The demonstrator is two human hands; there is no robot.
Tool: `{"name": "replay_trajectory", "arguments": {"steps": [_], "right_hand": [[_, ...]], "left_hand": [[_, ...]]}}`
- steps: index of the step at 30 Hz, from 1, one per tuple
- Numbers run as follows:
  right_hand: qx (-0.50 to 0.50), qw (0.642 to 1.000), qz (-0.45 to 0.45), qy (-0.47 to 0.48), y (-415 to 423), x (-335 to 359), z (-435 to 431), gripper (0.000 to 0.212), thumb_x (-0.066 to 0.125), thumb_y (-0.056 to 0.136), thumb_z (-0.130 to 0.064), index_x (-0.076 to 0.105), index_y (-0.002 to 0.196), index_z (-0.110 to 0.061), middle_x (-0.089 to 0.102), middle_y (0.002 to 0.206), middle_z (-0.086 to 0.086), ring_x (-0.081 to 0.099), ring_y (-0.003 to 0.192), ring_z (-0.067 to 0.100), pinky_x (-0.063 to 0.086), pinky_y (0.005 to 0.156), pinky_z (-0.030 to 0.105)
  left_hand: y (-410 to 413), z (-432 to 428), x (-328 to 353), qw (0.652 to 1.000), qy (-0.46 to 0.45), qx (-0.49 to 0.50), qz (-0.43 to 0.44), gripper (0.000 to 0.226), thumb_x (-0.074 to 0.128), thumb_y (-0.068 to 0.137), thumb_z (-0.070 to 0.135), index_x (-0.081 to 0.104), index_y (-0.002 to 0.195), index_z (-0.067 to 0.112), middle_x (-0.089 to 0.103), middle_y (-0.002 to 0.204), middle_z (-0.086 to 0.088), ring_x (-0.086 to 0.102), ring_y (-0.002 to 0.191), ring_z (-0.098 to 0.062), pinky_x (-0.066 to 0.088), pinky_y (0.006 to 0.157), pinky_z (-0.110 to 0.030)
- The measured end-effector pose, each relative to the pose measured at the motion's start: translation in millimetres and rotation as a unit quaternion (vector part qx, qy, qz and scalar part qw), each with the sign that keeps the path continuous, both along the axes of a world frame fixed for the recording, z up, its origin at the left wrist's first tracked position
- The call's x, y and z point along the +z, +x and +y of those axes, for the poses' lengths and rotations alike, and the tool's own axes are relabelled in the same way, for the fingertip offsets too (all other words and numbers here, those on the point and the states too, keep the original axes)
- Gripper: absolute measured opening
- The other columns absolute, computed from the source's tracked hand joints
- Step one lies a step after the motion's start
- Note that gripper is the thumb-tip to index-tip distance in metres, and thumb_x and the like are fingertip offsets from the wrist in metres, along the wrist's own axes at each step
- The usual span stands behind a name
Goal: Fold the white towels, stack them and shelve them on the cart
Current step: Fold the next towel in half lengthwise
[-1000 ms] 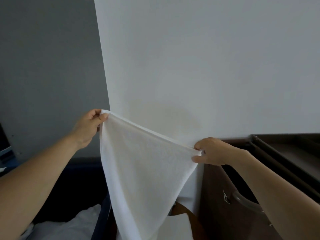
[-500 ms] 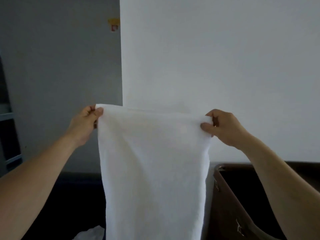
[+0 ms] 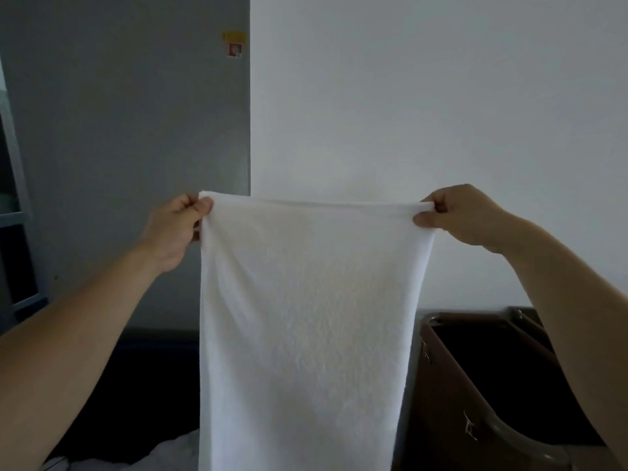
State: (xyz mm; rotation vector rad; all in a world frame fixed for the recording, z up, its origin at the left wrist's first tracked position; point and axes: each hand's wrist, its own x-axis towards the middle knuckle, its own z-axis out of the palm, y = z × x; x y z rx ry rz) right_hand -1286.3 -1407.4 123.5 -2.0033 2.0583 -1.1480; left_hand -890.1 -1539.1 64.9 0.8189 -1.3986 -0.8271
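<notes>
A white towel (image 3: pixel 306 317) hangs flat in front of me, its top edge stretched level at mid height. My left hand (image 3: pixel 173 232) pinches the towel's top left corner. My right hand (image 3: pixel 458 215) pinches the top right corner. The towel's lower end runs out of the bottom of the view. A brown cart (image 3: pixel 452 396) with a dark open top and a grey handle stands at the lower right, partly behind my right arm.
More white cloth (image 3: pixel 170 453) lies at the bottom left on a dark surface. A white wall fills the background, with a grey wall panel (image 3: pixel 136 130) to the left that carries a small sticker (image 3: pixel 234 49).
Both hands rose and spread apart. The towel went from a slack diagonal drape to a level, taut top edge. The view tilted upward.
</notes>
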Motion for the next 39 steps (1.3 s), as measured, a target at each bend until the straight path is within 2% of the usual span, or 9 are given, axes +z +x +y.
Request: {"name": "replay_trajectory", "arguments": {"steps": [4, 8, 11, 13, 16, 21, 29, 33, 39], "right_hand": [[-0.042, 0.985, -0.146, -0.086, 7, -8, -3, 0.022, 0.059, 0.097, -0.020, 0.058, 0.101, 0.001, 0.056, 0.075, 0.011, 0.050, 0.052, 0.020, 0.036, 0.050, 0.028], [0.020, 0.956, -0.292, -0.006, 23, -33, 1, 0.022, 0.049, 0.103, -0.024, 0.047, 0.117, -0.007, 0.059, 0.094, 0.017, 0.061, 0.044, 0.019, 0.049, 0.039, 0.029], [0.027, 0.932, -0.346, -0.108, 32, -22, 4, 0.034, 0.051, 0.102, -0.019, 0.041, 0.134, -0.008, 0.059, 0.094, 0.020, 0.063, 0.044, 0.023, 0.055, 0.041, 0.034], [0.028, 0.921, -0.334, -0.197, 42, -11, 6, 0.030, 0.051, 0.102, -0.020, 0.044, 0.128, -0.007, 0.061, 0.092, 0.018, 0.065, 0.047, 0.025, 0.058, 0.048, 0.038], [0.026, 0.927, -0.317, -0.198, 53, -13, 10, 0.018, 0.051, 0.102, -0.023, 0.052, 0.109, -0.006, 0.066, 0.086, 0.019, 0.068, 0.051, 0.027, 0.061, 0.058, 0.045], [-0.022, 0.919, -0.287, -0.269, 67, -16, 22, 0.012, 0.049, 0.101, -0.024, 0.051, 0.090, -0.020, 0.066, 0.069, 0.008, 0.069, 0.052, 0.027, 0.060, 0.062, 0.049], [-0.071, 0.915, -0.274, -0.288, 66, -42, 29, 0.014, 0.051, 0.099, -0.029, 0.050, 0.085, -0.026, 0.067, 0.057, -0.004, 0.069, 0.054, 0.032, 0.057, 0.066, 0.060], [-0.081, 0.921, -0.281, -0.259, 56, -55, 24, 0.013, 0.051, 0.099, -0.029, 0.050, 0.086, -0.026, 0.067, 0.060, 0.002, 0.070, 0.055, 0.032, 0.058, 0.066, 0.060], [-0.086, 0.928, -0.308, -0.191, 36, -71, -4, 0.015, 0.050, 0.100, -0.029, 0.050, 0.086, -0.024, 0.067, 0.064, 0.004, 0.071, 0.060, 0.035, 0.058, 0.070, 0.060]], "left_hand": [[-8, 6, 9, 0.998, -0.047, 0.024, -0.023, 0.017, 0.052, 0.102, 0.024, 0.060, 0.088, 0.023, 0.062, 0.081, 0.007, 0.059, 0.059, 0.001, 0.046, 0.058, -0.018], [-3, 5, 1, 0.996, -0.028, 0.040, -0.069, 0.017, 0.054, 0.101, 0.023, 0.059, 0.085, 0.024, 0.060, 0.080, 0.009, 0.052, 0.066, -0.002, 0.037, 0.058, -0.019], [2, 8, 8, 1.000, 0.010, -0.014, -0.013, 0.017, 0.054, 0.101, 0.020, 0.059, 0.085, 0.020, 0.063, 0.065, 0.013, 0.054, 0.058, -0.001, 0.037, 0.044, -0.019], [9, 12, 25, 0.998, 0.012, -0.059, 0.036, 0.016, 0.051, 0.102, 0.016, 0.059, 0.088, 0.016, 0.065, 0.061, 0.014, 0.059, 0.054, 0.000, 0.045, 0.039, -0.018], [22, 16, 31, 0.992, 0.028, -0.110, 0.057, 0.017, 0.049, 0.102, 0.012, 0.060, 0.088, 0.012, 0.069, 0.070, 0.007, 0.067, 0.066, -0.007, 0.059, 0.051, -0.027], [20, 15, 17, 0.985, 0.023, -0.128, 0.111, 0.017, 0.049, 0.101, 0.009, 0.058, 0.087, 0.011, 0.064, 0.082, -0.002, 0.067, 0.072, -0.013, 0.059, 0.055, -0.028], [7, 11, -6, 0.993, -0.021, -0.082, 0.087, 0.018, 0.048, 0.103, 0.014, 0.058, 0.089, 0.013, 0.058, 0.087, -0.003, 0.057, 0.074, -0.014, 0.050, 0.052, -0.023], [-7, 0, -14, 0.997, -0.024, -0.038, 0.060, 0.018, 0.050, 0.103, 0.016, 0.060, 0.088, 0.015, 0.058, 0.084, -0.003, 0.055, 0.073, -0.015, 0.049, 0.050, -0.022], [-34, -25, -32, 1.000, 0.007, 0.006, 0.027, 0.013, 0.049, 0.104, 0.016, 0.055, 0.108, 0.006, 0.055, 0.088, -0.001, 0.053, 0.074, -0.014, 0.051, 0.050, -0.019]]}}
